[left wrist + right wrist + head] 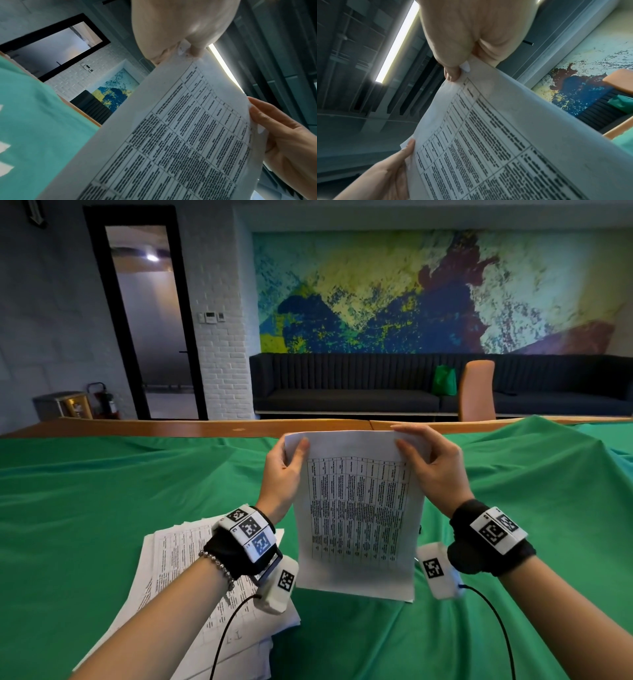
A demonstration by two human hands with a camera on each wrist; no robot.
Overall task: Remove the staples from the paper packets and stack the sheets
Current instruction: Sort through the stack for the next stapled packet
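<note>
I hold a white paper packet [356, 508] printed with a dense table upright above the green cloth. My left hand [286, 470] pinches its top left corner, thumb on the front. My right hand [428, 460] pinches the top right corner. In the left wrist view the left hand [185, 35] grips a worn, punctured corner of the packet [171, 142], and the right hand [288, 135] shows at the far edge. In the right wrist view the right hand [467, 44] pinches a bent corner of the packet [505, 142]; the left hand [388, 173] holds the other side. No staple is visible.
A loose pile of printed sheets [191, 587] lies on the green cloth [102, 508] under my left forearm. A wooden table edge [205, 426] runs behind the cloth. Beyond stand an orange chair [476, 390] and a dark sofa [342, 385].
</note>
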